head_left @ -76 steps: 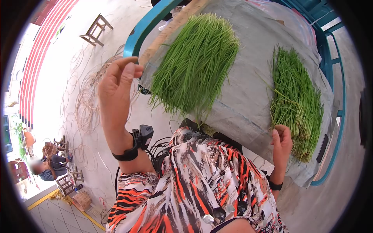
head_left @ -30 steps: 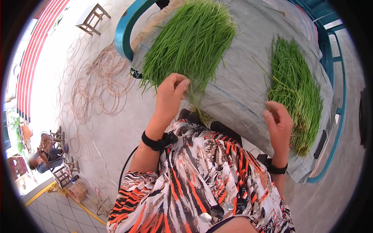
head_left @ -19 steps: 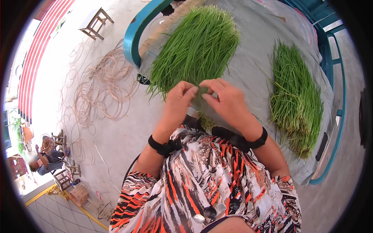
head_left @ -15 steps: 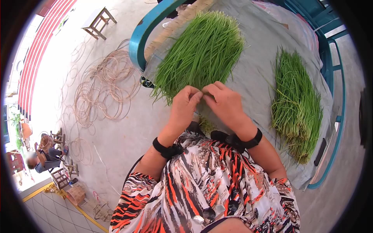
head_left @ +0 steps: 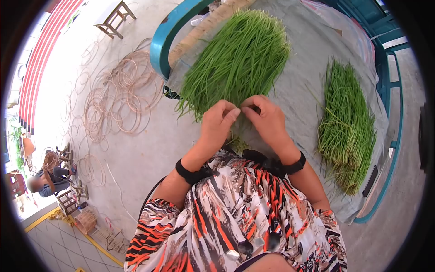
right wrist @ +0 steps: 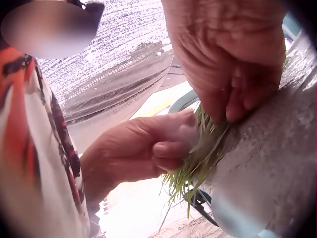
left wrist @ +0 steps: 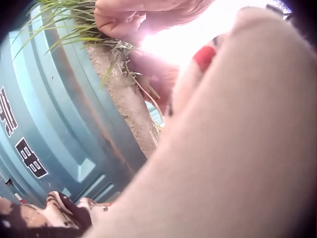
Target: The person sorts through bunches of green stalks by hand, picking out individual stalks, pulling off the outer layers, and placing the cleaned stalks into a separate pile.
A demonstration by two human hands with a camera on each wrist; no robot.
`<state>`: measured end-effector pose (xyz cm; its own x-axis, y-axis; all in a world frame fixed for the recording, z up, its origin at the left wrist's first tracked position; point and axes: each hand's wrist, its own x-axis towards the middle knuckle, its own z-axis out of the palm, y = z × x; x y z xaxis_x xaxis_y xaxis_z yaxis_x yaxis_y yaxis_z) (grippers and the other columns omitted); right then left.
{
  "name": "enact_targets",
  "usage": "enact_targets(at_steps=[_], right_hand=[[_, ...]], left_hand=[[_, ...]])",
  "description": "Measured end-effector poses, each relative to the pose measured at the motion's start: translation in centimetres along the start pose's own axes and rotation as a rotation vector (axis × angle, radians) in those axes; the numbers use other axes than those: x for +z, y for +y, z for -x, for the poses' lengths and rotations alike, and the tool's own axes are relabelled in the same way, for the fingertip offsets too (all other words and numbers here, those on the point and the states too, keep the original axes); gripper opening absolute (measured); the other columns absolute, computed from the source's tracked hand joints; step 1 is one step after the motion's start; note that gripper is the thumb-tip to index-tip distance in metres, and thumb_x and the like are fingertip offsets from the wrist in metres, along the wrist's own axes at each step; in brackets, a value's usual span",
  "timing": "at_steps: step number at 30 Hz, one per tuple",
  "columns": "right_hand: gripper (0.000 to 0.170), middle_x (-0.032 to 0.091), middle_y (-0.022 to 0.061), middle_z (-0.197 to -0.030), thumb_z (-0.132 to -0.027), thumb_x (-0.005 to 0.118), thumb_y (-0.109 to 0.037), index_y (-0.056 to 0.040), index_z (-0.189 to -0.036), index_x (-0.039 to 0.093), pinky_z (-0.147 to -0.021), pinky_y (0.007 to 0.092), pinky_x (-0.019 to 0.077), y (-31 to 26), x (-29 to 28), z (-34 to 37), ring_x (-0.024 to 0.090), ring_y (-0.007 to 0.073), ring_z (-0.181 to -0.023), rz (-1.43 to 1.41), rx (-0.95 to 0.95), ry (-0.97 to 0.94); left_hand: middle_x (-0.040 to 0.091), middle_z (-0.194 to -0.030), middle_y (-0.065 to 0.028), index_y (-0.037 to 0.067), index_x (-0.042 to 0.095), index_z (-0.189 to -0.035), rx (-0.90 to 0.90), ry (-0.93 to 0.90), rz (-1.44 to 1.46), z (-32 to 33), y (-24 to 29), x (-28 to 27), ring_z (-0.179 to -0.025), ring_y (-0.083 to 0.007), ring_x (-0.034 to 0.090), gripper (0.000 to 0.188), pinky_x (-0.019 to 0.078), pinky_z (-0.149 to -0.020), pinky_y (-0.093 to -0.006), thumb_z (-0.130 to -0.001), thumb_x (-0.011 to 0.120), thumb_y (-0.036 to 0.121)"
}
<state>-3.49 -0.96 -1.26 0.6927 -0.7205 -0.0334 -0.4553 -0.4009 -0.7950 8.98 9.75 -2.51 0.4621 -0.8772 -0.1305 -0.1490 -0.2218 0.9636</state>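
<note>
A large spread of chives (head_left: 238, 56), long thin green leaves, lies on a grey cloth (head_left: 294, 81). At its near edge my left hand (head_left: 219, 121) and right hand (head_left: 266, 119) meet, thumbs and forefingers almost tip to tip. From the right wrist view, the right hand (right wrist: 230, 59) comes from above and the left hand (right wrist: 141, 148) from the side, both pinching among thin chive leaves (right wrist: 200, 153). A pale strand (left wrist: 143, 89) hangs below the fingers in the left wrist view. A second pile of chives (head_left: 346, 129) lies to the right, apart from both hands.
A curved blue metal rail (head_left: 159, 50) rises at the left of the cloth, with blue framing (head_left: 393, 109) on the right. Coils of thin cane-like strips (head_left: 124, 97) cover the floor. A stool (head_left: 115, 20) stands behind, and a seated person (head_left: 50, 181) is far left.
My left hand has come from beside the blue rail to the chives' near edge. The right hand has moved left from the second pile to meet it. Over the last half second both barely moved.
</note>
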Motion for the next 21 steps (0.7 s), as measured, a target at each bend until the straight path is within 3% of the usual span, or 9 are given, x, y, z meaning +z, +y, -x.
enact_targets(at_steps=[2,5,8,11,14,15,18,19,21], right_hand=[[0.011,0.062,0.0073,-0.084,-0.078,0.063,-0.016,-0.01,-0.088,0.063,-0.063,0.0341,0.0472,0.2,-0.3,0.0,0.06,0.0254,-0.074,-0.067,-0.014,-0.027],[0.013,0.061,0.009,-0.082,-0.078,0.064,-0.014,-0.0073,-0.089,0.063,-0.063,0.0314,0.0469,-1.0,-2.1,0.8,0.059,0.0233,-0.07,-0.189,0.071,-0.112],[0.012,0.057,0.0056,-0.075,-0.078,0.064,-0.008,-0.0032,-0.088,0.063,-0.059,0.0263,0.0431,-0.7,-4.0,2.3,0.053,0.0135,-0.065,-0.2,0.007,-0.146],[0.013,0.057,0.0071,-0.077,-0.078,0.065,-0.01,-0.0041,-0.089,0.062,-0.06,0.0291,0.0441,1.4,-6.6,4.5,0.056,0.0175,-0.067,-0.085,-0.108,-0.335],[0.015,0.058,0.0092,-0.078,-0.078,0.065,-0.013,-0.005,-0.09,0.062,-0.063,0.0321,0.0455,1.6,-8.4,7.6,0.057,0.0235,-0.07,0.022,-0.072,-0.336],[0.017,0.06,0.0104,-0.08,-0.078,0.066,-0.015,-0.0053,-0.092,0.062,-0.065,0.0333,0.0465,1.6,-9.0,8.5,0.058,0.0276,-0.072,0.086,-0.039,-0.312],[0.018,0.062,0.0102,-0.084,-0.077,0.066,-0.015,-0.0048,-0.092,0.063,-0.065,0.0325,0.047,1.4,-9.6,11.4,0.059,0.0278,-0.073,0.198,0.145,-0.141],[0.018,0.064,0.0085,-0.085,-0.078,0.066,-0.014,-0.0047,-0.093,0.064,-0.062,0.0302,0.0467,1.4,-10.1,12.2,0.06,0.0225,-0.068,0.27,0.208,-0.062],[0.017,0.063,0.0086,-0.084,-0.079,0.064,-0.015,-0.0059,-0.093,0.063,-0.061,0.0306,0.047,1.2,-10.7,12.7,0.06,0.0227,-0.066,0.254,0.31,0.181]], left_hand=[[0.056,-0.069,-0.0015,-0.002,0.057,-0.087,0.009,-0.07,-0.038,0.6,1.2,-0.6,-0.06,-0.0091,0.05,0.02,0.0416,-0.054,-0.0248,-0.088,0.06,0.018],[0.058,-0.069,-0.0041,-0.002,0.059,-0.084,-0.104,-0.333,-0.103,1.8,3.8,-1.5,-0.062,-0.0115,0.053,0.02,0.043,-0.057,-0.027,-0.086,0.062,0.018],[0.059,-0.068,-0.0072,0.0,0.06,-0.082,-0.03,-0.567,-0.227,2.0,4.1,-1.0,-0.063,-0.0146,0.055,0.018,0.0438,-0.059,-0.0286,-0.084,0.062,0.017],[0.061,-0.07,-0.0107,0.001,0.06,-0.082,0.046,-0.673,-0.275,1.7,3.7,0.5,-0.064,-0.0213,0.058,0.016,0.0443,-0.059,-0.0321,-0.082,0.063,0.017],[0.061,-0.071,-0.011,0.002,0.06,-0.081,0.076,-0.796,-0.288,1.4,3.7,2.2,-0.065,-0.0241,0.059,0.014,0.0443,-0.06,-0.0337,-0.081,0.063,0.016],[0.061,-0.072,-0.011,0.002,0.06,-0.081,0.072,-0.839,-0.289,1.5,3.8,2.6,-0.066,-0.0249,0.059,0.013,0.0443,-0.06,-0.0343,-0.081,0.062,0.015],[0.06,-0.078,-0.0108,0.004,0.06,-0.084,0.185,-0.95,-0.309,1.9,2.8,2.9,-0.073,-0.0287,0.058,0.008,0.0451,-0.064,-0.0362,-0.08,0.06,0.011],[0.06,-0.081,-0.011,0.004,0.06,-0.085,0.231,-0.963,-0.28,2.0,2.5,3.2,-0.075,-0.0296,0.058,0.008,0.0453,-0.065,-0.0363,-0.08,0.059,0.01],[0.06,-0.084,-0.0123,0.004,0.059,-0.086,0.274,-0.959,-0.24,1.9,2.6,3.3,-0.079,-0.0314,0.058,0.008,0.0454,-0.068,-0.0374,-0.08,0.057,0.009]])
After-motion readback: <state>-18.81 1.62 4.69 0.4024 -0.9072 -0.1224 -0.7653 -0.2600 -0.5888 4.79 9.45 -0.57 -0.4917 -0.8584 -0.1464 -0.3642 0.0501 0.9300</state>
